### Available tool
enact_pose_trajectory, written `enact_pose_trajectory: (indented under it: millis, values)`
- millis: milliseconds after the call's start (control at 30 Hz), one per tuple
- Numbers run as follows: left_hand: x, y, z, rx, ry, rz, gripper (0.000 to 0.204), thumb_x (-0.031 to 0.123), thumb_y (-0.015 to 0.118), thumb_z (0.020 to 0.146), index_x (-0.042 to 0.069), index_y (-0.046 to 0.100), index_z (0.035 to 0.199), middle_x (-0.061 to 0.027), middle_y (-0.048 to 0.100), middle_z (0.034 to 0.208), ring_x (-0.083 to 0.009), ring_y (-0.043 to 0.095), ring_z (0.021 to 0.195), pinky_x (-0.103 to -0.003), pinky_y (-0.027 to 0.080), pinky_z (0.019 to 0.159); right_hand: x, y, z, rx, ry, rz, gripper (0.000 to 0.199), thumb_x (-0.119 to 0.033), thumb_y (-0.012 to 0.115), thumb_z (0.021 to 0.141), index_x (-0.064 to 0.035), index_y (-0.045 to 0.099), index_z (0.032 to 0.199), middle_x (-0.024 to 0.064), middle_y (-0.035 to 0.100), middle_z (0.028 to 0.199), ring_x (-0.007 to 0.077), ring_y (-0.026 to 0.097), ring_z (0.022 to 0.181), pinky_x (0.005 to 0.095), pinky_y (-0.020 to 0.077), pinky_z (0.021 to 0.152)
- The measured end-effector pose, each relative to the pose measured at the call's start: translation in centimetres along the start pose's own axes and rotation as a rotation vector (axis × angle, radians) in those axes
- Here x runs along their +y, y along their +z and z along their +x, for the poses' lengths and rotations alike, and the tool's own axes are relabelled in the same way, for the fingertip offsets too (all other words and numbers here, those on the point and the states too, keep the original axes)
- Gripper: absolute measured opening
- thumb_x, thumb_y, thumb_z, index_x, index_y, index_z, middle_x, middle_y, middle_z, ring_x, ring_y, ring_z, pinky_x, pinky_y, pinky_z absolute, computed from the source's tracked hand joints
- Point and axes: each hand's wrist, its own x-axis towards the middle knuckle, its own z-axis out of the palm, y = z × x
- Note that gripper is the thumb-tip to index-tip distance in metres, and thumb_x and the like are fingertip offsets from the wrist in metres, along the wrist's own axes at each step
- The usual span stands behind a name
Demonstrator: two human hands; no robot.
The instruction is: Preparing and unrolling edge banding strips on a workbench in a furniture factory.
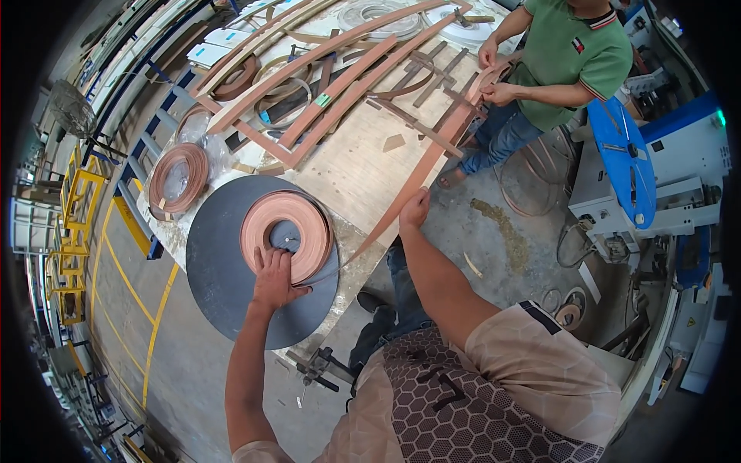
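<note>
Left grip (pixel 276 278) rests spread on coil (pixel 310 231); right grip (pixel 414 210) grasps strip (pixel 429 163) at table edge (pixel 356 276), floor (pixel 490 243) beyond.

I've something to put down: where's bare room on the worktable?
The plywood between the small offcut, brown coil and the long strip at the right hand looks free. Beyond, wooden strips crowd the far end.
</note>
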Motion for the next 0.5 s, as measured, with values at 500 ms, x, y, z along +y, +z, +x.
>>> enact_pose_trajectory:
  millis: [500]
  values:
    - [-1.7, -2.1, -0.1, -0.127, 0.134, 0.053, 0.092, 0.047, 0.090, 0.058, 0.001, 0.055, 0.130, -0.0140, 0.058, 0.124, -0.0348, 0.050, 0.131, -0.053, 0.018, 0.127, -0.4, 0.8, -0.9, 0.085, -0.108, 0.017, 0.057, -0.048, 0.034, 0.107, 0.0005, 0.061, 0.119, 0.0282, 0.065, 0.118, 0.0474, 0.058, 0.110, 0.0456, 0.0449, 0.096]
